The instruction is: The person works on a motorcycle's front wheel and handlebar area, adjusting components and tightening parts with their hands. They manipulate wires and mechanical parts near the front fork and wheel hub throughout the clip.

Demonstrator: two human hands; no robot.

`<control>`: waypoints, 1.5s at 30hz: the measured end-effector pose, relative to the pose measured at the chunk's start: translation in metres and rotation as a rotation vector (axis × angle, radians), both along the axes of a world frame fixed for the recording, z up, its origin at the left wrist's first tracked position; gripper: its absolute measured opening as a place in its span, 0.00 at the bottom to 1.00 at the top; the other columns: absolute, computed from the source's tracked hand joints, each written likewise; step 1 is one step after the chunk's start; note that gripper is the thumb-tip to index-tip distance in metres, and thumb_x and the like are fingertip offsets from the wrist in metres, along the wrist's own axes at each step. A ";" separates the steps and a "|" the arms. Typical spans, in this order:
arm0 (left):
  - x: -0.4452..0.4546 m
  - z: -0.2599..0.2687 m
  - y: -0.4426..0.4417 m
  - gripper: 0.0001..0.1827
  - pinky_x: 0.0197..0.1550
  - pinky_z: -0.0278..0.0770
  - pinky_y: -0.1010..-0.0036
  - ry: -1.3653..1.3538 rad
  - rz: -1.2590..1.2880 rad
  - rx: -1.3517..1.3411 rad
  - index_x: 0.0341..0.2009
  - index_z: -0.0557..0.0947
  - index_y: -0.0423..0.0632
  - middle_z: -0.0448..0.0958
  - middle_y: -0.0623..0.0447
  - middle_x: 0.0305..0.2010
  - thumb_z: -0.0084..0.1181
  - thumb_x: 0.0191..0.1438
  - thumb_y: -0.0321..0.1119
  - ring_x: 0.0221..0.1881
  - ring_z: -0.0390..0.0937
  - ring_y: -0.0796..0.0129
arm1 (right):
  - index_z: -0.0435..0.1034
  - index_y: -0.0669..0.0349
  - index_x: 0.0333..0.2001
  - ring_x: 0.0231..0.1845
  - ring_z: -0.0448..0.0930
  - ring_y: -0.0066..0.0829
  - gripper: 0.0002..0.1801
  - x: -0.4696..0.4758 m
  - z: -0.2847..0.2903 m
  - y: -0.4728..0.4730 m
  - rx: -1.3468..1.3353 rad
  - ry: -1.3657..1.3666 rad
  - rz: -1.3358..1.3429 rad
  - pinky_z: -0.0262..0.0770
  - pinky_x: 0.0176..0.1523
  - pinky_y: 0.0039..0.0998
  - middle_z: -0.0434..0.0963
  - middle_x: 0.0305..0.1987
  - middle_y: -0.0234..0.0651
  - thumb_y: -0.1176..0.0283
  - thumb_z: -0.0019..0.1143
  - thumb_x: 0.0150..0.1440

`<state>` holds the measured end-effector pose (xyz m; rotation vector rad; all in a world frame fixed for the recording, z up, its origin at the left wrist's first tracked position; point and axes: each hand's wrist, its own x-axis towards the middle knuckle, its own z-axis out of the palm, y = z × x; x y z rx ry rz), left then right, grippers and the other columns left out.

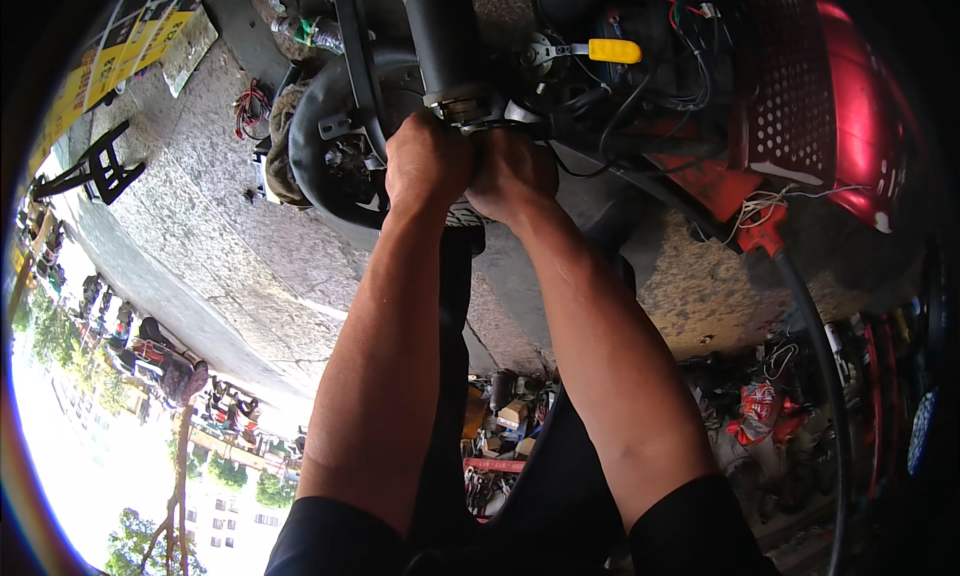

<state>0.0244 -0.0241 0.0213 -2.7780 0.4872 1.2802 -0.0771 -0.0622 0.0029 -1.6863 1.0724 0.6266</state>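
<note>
In front of me is a partly dismantled vehicle. A black cylinder [448, 43] points towards me and ends in a metal collar [463, 112]. My left hand [427, 163] is curled in a fist at the collar's left side. Pressed close beside it, my right hand [517, 172] grips at the collar's right underside. The fingertips of both hands are hidden behind the knuckles. Left of my hands are a black metal bar [356, 58] and a black tyre [307, 156]. A yellow-handled lever [615, 50] sticks out at the upper right, among loose black wires [694, 80].
A shiny red body panel [855, 103] with a perforated part stands at right. Below it, an orange-red metal part [761, 231] joins a long black bar [814, 328]. Red-black wires [251, 110] and a black bracket [112, 163] lie left. Boxes [514, 412] and parts sit behind me.
</note>
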 end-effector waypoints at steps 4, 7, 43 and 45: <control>-0.003 0.013 -0.013 0.20 0.55 0.79 0.54 -0.017 -0.038 0.118 0.49 0.85 0.47 0.83 0.36 0.50 0.60 0.53 0.42 0.54 0.81 0.43 | 0.83 0.56 0.34 0.39 0.87 0.46 0.11 -0.003 0.004 -0.001 0.015 -0.015 -0.028 0.82 0.44 0.44 0.85 0.35 0.47 0.64 0.58 0.54; -0.005 0.019 -0.022 0.21 0.56 0.79 0.55 -0.034 -0.088 0.173 0.49 0.86 0.50 0.83 0.38 0.51 0.60 0.53 0.43 0.54 0.81 0.44 | 0.83 0.50 0.38 0.42 0.87 0.43 0.15 -0.001 0.003 -0.003 0.040 0.032 0.041 0.82 0.43 0.43 0.86 0.39 0.39 0.54 0.60 0.55; 0.009 -0.006 0.003 0.15 0.52 0.79 0.55 -0.041 -0.161 0.013 0.38 0.88 0.42 0.84 0.35 0.40 0.56 0.48 0.35 0.46 0.83 0.41 | 0.81 0.58 0.38 0.36 0.86 0.44 0.14 -0.010 -0.005 0.002 0.095 -0.198 -0.070 0.81 0.42 0.44 0.85 0.35 0.45 0.61 0.55 0.59; 0.008 -0.005 0.003 0.15 0.51 0.79 0.55 -0.056 -0.141 -0.014 0.38 0.88 0.42 0.84 0.35 0.39 0.56 0.48 0.35 0.46 0.83 0.41 | 0.81 0.59 0.37 0.36 0.86 0.44 0.13 -0.009 -0.004 0.002 0.089 -0.204 -0.072 0.81 0.42 0.44 0.85 0.35 0.45 0.63 0.55 0.58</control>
